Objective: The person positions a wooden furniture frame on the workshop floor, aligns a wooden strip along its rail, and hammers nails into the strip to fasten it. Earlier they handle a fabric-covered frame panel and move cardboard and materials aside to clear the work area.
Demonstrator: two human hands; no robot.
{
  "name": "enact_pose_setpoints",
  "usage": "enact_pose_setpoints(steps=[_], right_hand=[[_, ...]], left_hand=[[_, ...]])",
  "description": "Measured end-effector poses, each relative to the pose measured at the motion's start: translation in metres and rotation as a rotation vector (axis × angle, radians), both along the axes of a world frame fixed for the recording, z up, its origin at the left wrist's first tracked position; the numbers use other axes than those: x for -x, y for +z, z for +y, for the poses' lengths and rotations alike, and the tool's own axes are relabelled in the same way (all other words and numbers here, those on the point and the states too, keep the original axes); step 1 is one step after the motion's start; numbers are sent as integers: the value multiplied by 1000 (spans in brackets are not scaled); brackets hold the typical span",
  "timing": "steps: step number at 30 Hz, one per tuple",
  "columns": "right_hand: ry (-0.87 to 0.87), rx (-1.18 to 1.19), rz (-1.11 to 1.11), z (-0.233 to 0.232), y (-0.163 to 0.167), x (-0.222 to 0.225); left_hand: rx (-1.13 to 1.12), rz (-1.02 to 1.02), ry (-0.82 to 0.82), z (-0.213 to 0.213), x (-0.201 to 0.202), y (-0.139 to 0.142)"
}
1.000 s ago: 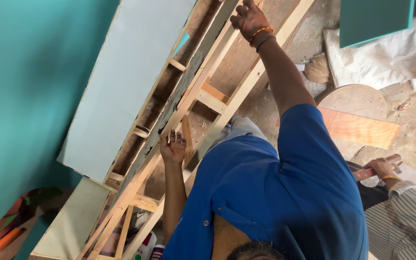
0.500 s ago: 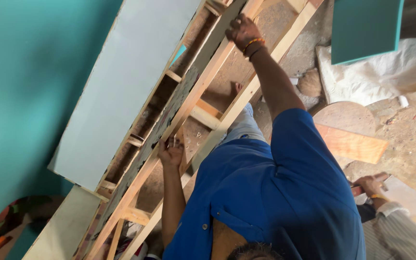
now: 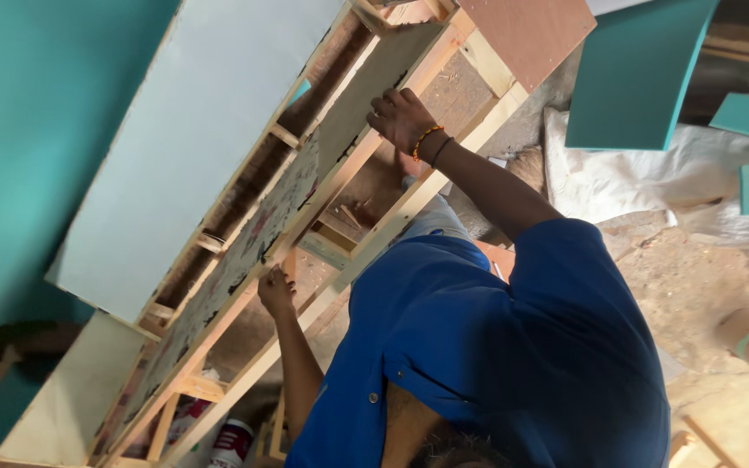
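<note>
Wooden frame (image 3: 409, 208) carries two hands: the left hand (image 3: 276, 291), grip closed on a rail, and the right hand (image 3: 402, 120) above it, fingers curled over one panel (image 3: 244, 251).

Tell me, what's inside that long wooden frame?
Inside the wooden frame are short wooden crosspieces and bare ground. Both hands grip its rails: the right hand higher, the left hand lower. The blue-shirted body covers the nearer part.
</note>
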State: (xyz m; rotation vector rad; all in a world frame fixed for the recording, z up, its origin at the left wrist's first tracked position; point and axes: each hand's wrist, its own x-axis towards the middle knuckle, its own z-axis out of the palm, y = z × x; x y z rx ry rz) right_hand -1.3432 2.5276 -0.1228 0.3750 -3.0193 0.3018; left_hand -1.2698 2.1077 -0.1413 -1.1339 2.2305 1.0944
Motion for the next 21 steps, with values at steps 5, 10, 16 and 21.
enact_pose_setpoints(steps=[5,10,16,21], right_hand=[[-9,18,-28,6,-10,-7],[-197,210,-138,24,-3,-45],[-590,350,-117,68,4,-123],[-1333,924,-258,117,6,-160]], left_hand=[[264,313,-554,45,-17,-16],[-7,336,-708,101,-19,-23],[-323,373,-1065,159,19,-23],[-373,383,-1284,210,34,5]])
